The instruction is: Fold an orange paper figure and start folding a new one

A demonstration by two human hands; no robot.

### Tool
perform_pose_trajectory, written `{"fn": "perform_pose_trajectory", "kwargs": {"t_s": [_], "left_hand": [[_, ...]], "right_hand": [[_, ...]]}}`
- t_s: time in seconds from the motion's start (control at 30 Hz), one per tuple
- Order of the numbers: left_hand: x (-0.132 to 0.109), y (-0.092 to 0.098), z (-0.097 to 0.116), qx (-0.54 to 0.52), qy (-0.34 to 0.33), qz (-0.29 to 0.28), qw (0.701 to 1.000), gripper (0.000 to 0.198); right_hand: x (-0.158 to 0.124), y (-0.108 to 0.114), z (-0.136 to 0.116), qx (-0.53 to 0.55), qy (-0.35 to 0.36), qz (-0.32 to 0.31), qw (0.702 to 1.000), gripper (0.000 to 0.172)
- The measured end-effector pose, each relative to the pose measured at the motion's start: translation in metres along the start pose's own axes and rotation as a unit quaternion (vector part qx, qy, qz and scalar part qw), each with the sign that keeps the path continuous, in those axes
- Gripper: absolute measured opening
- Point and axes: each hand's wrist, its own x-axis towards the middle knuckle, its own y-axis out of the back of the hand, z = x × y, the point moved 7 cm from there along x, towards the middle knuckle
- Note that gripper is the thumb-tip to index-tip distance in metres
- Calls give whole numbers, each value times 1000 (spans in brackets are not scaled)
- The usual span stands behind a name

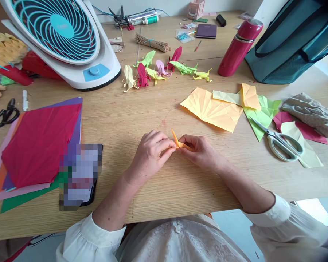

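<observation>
A small folded piece of orange paper [175, 138] is pinched between my two hands, above the front middle of the table. One narrow point of it sticks up between the fingertips. My left hand [153, 151] is closed, with thumb and forefinger pressed on the paper's left side. On its right side my right hand [200, 150] is closed too, thumb and bent fingers round the paper. The fingers hide much of the fold. Beyond the hands lies a creased light-orange sheet [211, 111]. Several folded paper animals [143, 75] stand in a group farther back.
At left are a fan [98, 72], stacked coloured paper [41, 145], a phone [91, 182] and black scissors [6, 113]. To the right are pale-handled scissors [285, 145], paper scraps [262, 112], a grey cloth [311, 112], a red bottle [239, 49] and a teal bag [278, 62].
</observation>
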Motion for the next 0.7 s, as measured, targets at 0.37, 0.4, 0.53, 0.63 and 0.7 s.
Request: {"fn": "perform_pose_trajectory", "kwargs": {"t_s": [0.37,0.4,0.53,0.63,0.7], "left_hand": [[1,6,8,76,-42,37,995,10],[1,6,9,83,-49,40,995,10],[0,8,13,104,-78,54,990,10],[0,8,14,107,-99,65,987,12],[-1,9,15,110,-111,71,985,12]], "right_hand": [[2,1,11,63,-28,-20,997,30],[3,1,12,73,-34,-22,996,31],[3,0,15,130,-51,-30,990,35],[4,0,17,157,-54,-32,986,36],[4,0,18,166,-60,-31,984,36]]}}
